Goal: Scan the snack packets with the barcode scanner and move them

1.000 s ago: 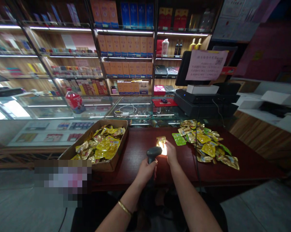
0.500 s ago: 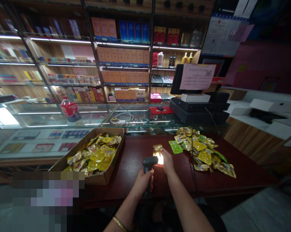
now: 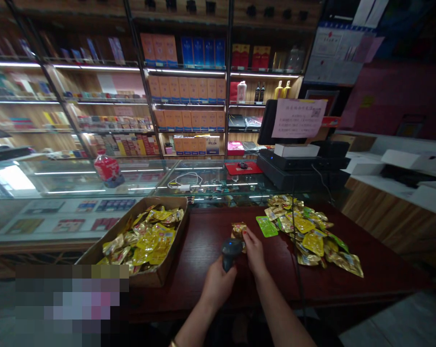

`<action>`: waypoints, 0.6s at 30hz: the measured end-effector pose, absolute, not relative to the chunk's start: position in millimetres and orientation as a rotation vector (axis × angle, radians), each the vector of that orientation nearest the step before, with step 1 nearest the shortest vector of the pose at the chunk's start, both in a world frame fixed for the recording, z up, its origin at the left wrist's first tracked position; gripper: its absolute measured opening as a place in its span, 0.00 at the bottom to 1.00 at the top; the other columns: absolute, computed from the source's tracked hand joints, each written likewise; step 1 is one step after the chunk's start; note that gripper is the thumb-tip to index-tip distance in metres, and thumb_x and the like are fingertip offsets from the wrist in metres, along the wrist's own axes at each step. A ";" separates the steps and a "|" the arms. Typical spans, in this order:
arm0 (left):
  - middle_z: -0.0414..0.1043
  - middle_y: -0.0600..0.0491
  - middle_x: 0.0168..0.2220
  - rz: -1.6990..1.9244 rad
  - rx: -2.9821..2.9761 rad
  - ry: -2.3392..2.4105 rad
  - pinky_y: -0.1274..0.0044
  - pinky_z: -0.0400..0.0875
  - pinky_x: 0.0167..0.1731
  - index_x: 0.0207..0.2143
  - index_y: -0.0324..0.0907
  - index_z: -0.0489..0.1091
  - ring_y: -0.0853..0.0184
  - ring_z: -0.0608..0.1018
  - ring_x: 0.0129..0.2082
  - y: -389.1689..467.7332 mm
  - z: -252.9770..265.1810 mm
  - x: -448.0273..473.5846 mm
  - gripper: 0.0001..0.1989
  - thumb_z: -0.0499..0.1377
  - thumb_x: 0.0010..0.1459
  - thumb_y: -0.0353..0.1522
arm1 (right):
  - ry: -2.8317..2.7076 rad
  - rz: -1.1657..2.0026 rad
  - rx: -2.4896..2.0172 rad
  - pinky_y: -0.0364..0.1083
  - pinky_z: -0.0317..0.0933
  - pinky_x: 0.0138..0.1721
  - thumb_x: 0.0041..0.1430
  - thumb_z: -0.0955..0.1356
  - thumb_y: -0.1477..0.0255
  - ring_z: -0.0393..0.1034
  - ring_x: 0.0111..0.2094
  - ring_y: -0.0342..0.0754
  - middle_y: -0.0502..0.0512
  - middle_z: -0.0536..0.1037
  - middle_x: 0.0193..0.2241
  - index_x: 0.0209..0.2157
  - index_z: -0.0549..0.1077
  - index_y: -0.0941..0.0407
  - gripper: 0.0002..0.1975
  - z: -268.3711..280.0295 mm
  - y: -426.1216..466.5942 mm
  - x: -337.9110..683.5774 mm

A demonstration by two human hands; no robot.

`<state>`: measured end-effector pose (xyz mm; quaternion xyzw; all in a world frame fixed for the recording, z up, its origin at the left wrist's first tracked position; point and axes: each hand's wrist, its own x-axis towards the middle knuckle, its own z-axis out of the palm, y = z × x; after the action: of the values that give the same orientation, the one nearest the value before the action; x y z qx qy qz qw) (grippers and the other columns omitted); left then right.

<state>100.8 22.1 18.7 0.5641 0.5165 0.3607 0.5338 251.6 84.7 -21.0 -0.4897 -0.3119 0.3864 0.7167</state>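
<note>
A black barcode scanner (image 3: 231, 248) with a small blue light is gripped by its handle in my left hand (image 3: 219, 283). Just beyond it, my right hand (image 3: 254, 253) pinches a gold snack packet (image 3: 238, 230) at its right side. The scanner's head partly covers the packet's lower part. On the right of the dark red table (image 3: 203, 241) lies a heap of gold, yellow and green packets (image 3: 314, 241). A single green packet (image 3: 266, 226) is at the heap's left edge. Left of my hands, a cardboard box (image 3: 163, 273) holds many similar packets (image 3: 151, 243).
A black cable (image 3: 296, 255) hangs across the table right of my hands. Behind stands a glass counter (image 3: 160, 168) with a red-labelled jar (image 3: 107, 168), a white cable (image 3: 184, 181) and a register with a monitor (image 3: 268, 120). Stocked shelves line the wall. A pixelated patch covers the lower left.
The scanner's bright light on the packet has gone out, and a blue light shows on its head. My left hand has turned the scanner and moved slightly right; my right hand still holds the packet.
</note>
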 end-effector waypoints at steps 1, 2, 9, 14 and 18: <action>0.62 0.63 0.13 0.858 1.352 1.237 0.82 0.57 0.14 0.32 0.41 0.69 0.73 0.66 0.12 22.5 20.2 99.4 0.06 0.62 0.51 0.33 | -0.676 0.902 -1.039 0.53 0.67 0.50 0.49 0.72 0.54 0.75 0.49 0.56 0.58 0.80 0.50 0.54 0.74 0.54 0.32 -20.7 85.7 249.6; 0.62 0.62 0.14 0.861 1.352 1.240 0.82 0.58 0.15 0.32 0.40 0.69 0.72 0.67 0.13 22.9 21.3 98.4 0.06 0.62 0.51 0.32 | -0.671 0.951 -0.997 0.52 0.68 0.49 0.50 0.72 0.55 0.76 0.48 0.55 0.57 0.80 0.50 0.56 0.73 0.53 0.33 -20.4 86.6 247.8; 0.61 0.63 0.15 0.905 1.194 1.205 0.82 0.57 0.12 0.32 0.41 0.68 0.74 0.63 0.11 12.8 12.2 83.0 0.09 0.63 0.51 0.35 | -0.656 1.117 -0.918 0.50 0.69 0.41 0.45 0.76 0.59 0.78 0.40 0.55 0.58 0.83 0.40 0.47 0.78 0.56 0.27 -24.4 81.2 246.9; 0.62 0.62 0.13 0.937 0.936 1.212 0.81 0.56 0.08 0.36 0.41 0.67 0.72 0.62 0.08 12.2 -13.5 55.7 0.21 0.63 0.47 0.46 | -0.572 1.247 -0.915 0.50 0.70 0.38 0.44 0.76 0.62 0.79 0.38 0.55 0.55 0.83 0.38 0.46 0.77 0.54 0.26 7.6 93.1 220.1; 0.64 0.62 0.13 0.939 0.865 1.224 0.80 0.56 0.07 0.37 0.41 0.67 0.71 0.63 0.08 19.9 -23.9 48.5 0.25 0.64 0.44 0.51 | -0.830 1.388 -0.786 0.48 0.70 0.38 0.47 0.74 0.61 0.78 0.37 0.53 0.54 0.83 0.35 0.44 0.78 0.55 0.21 77.8 130.6 141.2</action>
<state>48.5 19.9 -23.9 0.3781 0.5352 0.4107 0.6340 141.2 130.6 77.8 -0.3422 -0.3614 0.6043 0.6222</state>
